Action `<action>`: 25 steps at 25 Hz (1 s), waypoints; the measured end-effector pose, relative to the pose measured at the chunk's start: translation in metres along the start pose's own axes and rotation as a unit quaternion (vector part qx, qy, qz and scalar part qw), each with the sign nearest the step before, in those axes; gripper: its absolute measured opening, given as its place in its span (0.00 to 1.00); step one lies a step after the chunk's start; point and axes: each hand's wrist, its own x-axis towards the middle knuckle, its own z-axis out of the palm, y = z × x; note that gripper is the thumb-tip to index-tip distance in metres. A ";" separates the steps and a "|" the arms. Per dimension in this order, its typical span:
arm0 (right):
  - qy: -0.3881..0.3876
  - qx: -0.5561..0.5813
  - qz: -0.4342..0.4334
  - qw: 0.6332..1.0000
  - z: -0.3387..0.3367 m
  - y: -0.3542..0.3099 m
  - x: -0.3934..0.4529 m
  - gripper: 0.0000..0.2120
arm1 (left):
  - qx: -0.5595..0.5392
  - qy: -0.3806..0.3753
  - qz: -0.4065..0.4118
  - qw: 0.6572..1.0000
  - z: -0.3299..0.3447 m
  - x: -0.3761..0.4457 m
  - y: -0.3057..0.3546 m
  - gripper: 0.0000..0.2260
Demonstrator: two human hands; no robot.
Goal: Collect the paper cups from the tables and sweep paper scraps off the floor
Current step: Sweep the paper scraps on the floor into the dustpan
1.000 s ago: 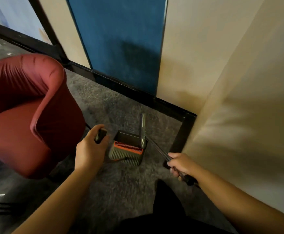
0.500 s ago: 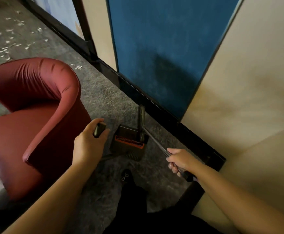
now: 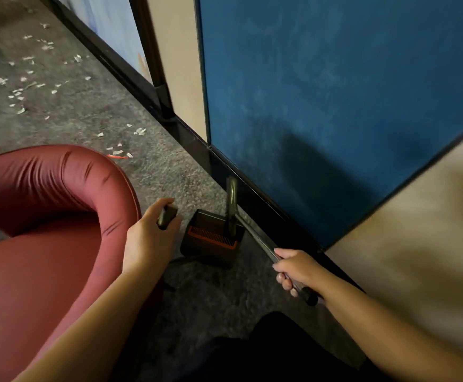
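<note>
The right hand (image 3: 296, 270) is curled round a slim metal pole, the broom handle (image 3: 260, 241), gripping it close to its black end cap, which sticks out just behind the little finger. From that grip the pole slants forward and down to the dustpan (image 3: 211, 238), a dark upright bin with an orange comb strip along its near lip, standing on the grey carpet (image 3: 169, 175) just ahead of both hands. A dark curved piece rises out of the bin on its far side; I cannot tell whether it belongs to the broom or to the pan.

The left hand (image 3: 150, 235) is closed round a short dark grip, the dustpan handle (image 3: 166, 217), thumb on top, just to the left of the bin. How that handle joins the bin is hidden behind the hand.

Immediately left of the left forearm sits a dark red armchair (image 3: 45, 216), its rounded back close to the wrist. To the right of the right hand runs a black skirting, with a blue wall panel (image 3: 321, 106) above it and cream panels on either side.

Well beyond the chair, far ahead and to the left of both grips, white paper scraps (image 3: 18, 92) lie strewn over the carpet, a few more nearer the chair's back beside a small red strip (image 3: 117, 156).
</note>
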 end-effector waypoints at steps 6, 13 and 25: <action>-0.053 -0.060 -0.007 0.997 -0.009 -0.148 0.135 0.28 | 0.014 0.061 -0.052 0.997 0.031 0.157 -0.012 0.16; -0.105 -0.169 -0.051 0.979 0.007 -0.351 0.267 0.29 | 0.027 0.140 -0.133 0.981 0.035 0.334 -0.022 0.16; -0.124 -0.236 -0.067 0.962 0.173 -0.623 0.448 0.27 | 0.051 0.199 -0.228 0.952 -0.042 0.581 -0.140 0.16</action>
